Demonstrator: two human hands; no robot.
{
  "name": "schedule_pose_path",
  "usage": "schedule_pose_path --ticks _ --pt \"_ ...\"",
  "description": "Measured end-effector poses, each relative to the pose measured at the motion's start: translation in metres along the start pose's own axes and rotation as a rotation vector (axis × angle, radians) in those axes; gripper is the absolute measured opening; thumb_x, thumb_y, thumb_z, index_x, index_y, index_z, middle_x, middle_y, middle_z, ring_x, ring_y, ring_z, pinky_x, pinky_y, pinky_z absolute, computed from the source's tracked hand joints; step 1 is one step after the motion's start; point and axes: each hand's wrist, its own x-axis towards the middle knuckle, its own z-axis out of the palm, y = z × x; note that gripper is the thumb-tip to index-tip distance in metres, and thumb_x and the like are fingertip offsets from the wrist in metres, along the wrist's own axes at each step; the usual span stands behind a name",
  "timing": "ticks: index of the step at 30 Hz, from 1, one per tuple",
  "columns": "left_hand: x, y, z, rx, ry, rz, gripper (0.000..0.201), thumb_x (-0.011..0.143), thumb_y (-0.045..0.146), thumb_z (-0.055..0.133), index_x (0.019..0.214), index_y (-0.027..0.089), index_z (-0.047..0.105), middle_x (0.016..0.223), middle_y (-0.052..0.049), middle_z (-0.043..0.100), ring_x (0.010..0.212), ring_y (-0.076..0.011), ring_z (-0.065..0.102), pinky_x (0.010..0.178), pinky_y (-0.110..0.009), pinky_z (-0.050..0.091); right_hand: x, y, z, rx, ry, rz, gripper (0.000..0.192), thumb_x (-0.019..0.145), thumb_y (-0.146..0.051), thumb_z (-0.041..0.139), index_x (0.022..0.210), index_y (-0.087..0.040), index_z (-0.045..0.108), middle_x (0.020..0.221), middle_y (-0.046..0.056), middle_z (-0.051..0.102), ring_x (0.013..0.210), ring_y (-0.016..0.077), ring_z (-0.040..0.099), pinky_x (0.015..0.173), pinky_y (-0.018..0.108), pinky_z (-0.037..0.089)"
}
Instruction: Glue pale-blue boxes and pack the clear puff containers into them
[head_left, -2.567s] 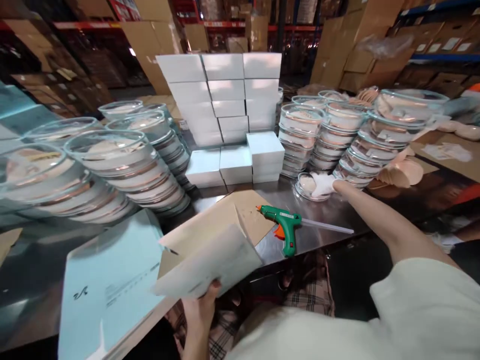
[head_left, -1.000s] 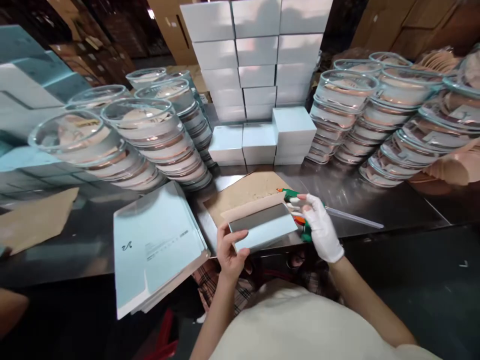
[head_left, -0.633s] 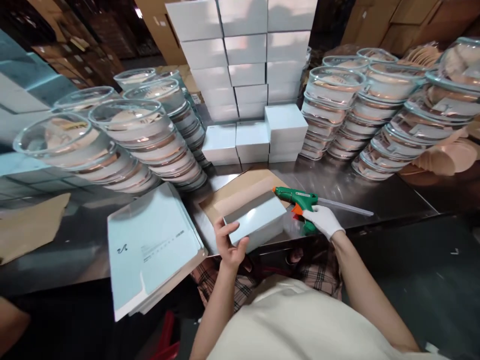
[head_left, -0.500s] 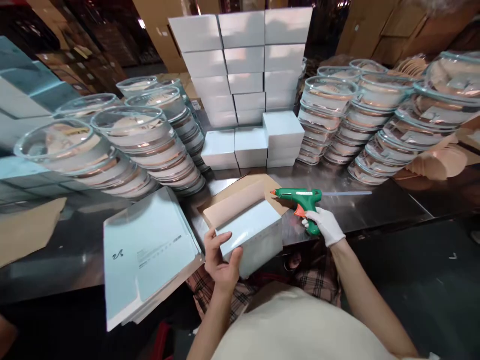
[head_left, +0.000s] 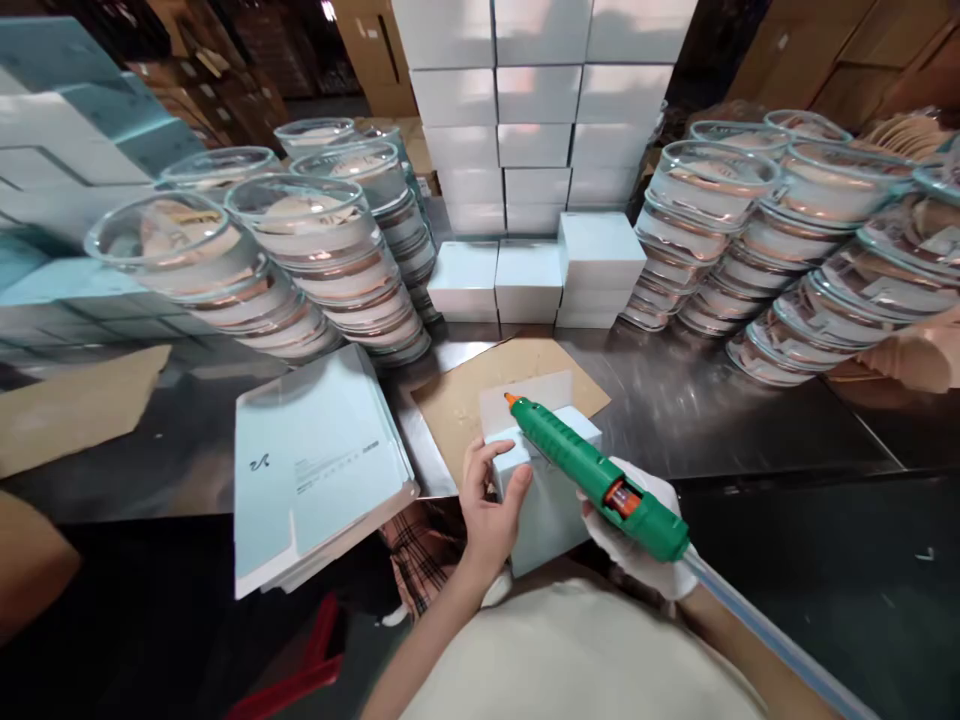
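Note:
A light-blue cardboard box (head_left: 547, 510) lies at the table's front edge, its pale inner flap (head_left: 529, 392) standing up along the far side. My bare left hand (head_left: 487, 515) grips the box's left end, thumb and fingers on its upper face. In a white glove, my right hand (head_left: 637, 530) is closed around a green glue gun (head_left: 570, 450). The gun's orange tip points left and away, just in front of the flap; whether they touch I cannot tell. A long clear glue stick (head_left: 772, 630) sticks out of the gun's rear.
Brown cardboard (head_left: 457, 400) lies beneath the box. Flat light-blue box blanks (head_left: 315, 470) are piled at left. Behind stand finished boxes (head_left: 529, 285) and a tall wall of white boxes (head_left: 536, 95). Stacked glass dishes (head_left: 315, 250) rise on the left, more glass dishes (head_left: 709, 215) on the right.
The glue gun has swung from pointing left beside the box to a slant over it, its tip now at the flap. My left hand stays on the box. The view has shifted.

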Motion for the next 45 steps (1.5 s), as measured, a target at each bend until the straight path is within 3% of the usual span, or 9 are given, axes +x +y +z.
schedule_pose_path --ticks 7,15,20,24,29,32,36,41,45 --pt "-0.007 -0.006 -0.003 0.031 -0.011 0.014 0.032 0.089 0.05 0.08 0.106 0.023 0.076 0.117 -0.009 0.07 0.125 -0.0292 0.061 0.103 -0.038 0.046 0.004 0.005 0.007 -0.195 0.023 -0.105 0.016 0.081 -0.033 0.073 0.078 -0.023 0.06 0.072 0.001 0.067 0.058 0.0164 0.06 0.059 0.029 0.052" --pt "-0.006 -0.013 -0.012 0.008 0.024 -0.064 0.033 0.088 0.053 0.079 0.105 0.024 0.076 0.113 -0.007 0.068 0.113 -0.0258 0.063 0.097 -0.034 0.047 0.016 0.062 -0.02 0.14 0.23 0.471 0.031 0.071 -0.047 0.082 0.065 -0.024 0.062 0.055 0.001 0.062 0.049 0.0177 0.054 0.047 0.031 0.047" --pt "-0.005 -0.01 -0.016 -0.027 0.04 -0.066 0.033 0.087 0.052 0.079 0.103 0.024 0.075 0.111 -0.006 0.066 0.107 -0.0236 0.062 0.091 -0.03 0.047 0.049 0.085 -0.01 0.376 0.154 0.702 0.044 0.07 -0.061 0.07 0.08 -0.019 0.071 0.069 0.007 0.074 0.046 0.0161 0.056 0.044 0.029 0.046" --pt "-0.001 -0.007 -0.02 -0.081 0.06 -0.056 0.034 0.087 0.053 0.08 0.103 0.024 0.073 0.105 -0.004 0.065 0.104 -0.0227 0.062 0.09 -0.03 0.048 0.062 0.09 -0.033 0.324 0.082 0.784 0.043 0.07 -0.059 0.078 0.062 -0.019 0.065 0.055 0.009 0.068 0.045 0.02 0.059 0.045 0.031 0.049" --pt "0.006 -0.001 -0.018 -0.134 -0.006 -0.067 0.041 0.084 0.06 0.079 0.1 0.024 0.07 0.101 -0.004 0.064 0.096 -0.0222 0.063 0.085 -0.03 0.05 0.072 0.056 -0.041 0.153 0.21 0.544 0.033 0.069 -0.047 0.088 0.086 -0.02 0.08 0.074 0.005 0.077 0.067 0.0191 0.07 0.063 0.027 0.056" --pt "0.005 0.001 -0.014 -0.139 -0.096 -0.082 0.047 0.081 0.066 0.079 0.097 0.024 0.07 0.106 -0.006 0.065 0.098 -0.0242 0.065 0.085 -0.032 0.051 0.083 0.034 -0.014 0.394 -0.038 0.433 0.052 0.068 -0.049 0.089 0.11 -0.019 0.081 0.104 0.008 0.082 0.092 0.024 0.075 0.083 0.035 0.061" --pt "0.002 -0.003 -0.011 -0.147 -0.091 -0.113 0.048 0.08 0.065 0.081 0.099 0.024 0.067 0.125 -0.012 0.066 0.125 -0.032 0.063 0.1 -0.038 0.051 0.09 0.038 0.005 0.603 -0.217 0.422 0.055 0.065 -0.053 0.093 0.105 -0.017 0.081 0.099 0.008 0.081 0.093 0.0259 0.076 0.088 0.038 0.061" --pt "0.007 -0.01 -0.011 -0.407 -0.025 -0.158 0.062 0.086 0.058 0.08 0.131 0.036 0.044 0.113 -0.005 0.069 0.113 -0.0259 0.072 0.098 -0.042 0.056 0.084 0.05 -0.021 0.469 -0.503 -0.031 0.08 0.078 -0.088 0.067 0.113 -0.017 0.079 0.122 0.014 0.074 0.114 0.0274 0.07 0.098 0.042 0.057" --pt "0.014 -0.008 -0.014 -0.334 -0.085 -0.084 0.045 0.088 0.062 0.076 0.114 0.027 0.061 0.11 -0.007 0.067 0.112 -0.0266 0.072 0.099 -0.041 0.056 0.085 0.036 -0.028 0.18 -0.591 -0.309 0.052 0.087 -0.058 0.081 0.124 -0.022 0.074 0.126 0.012 0.069 0.118 0.0236 0.067 0.107 0.042 0.053"
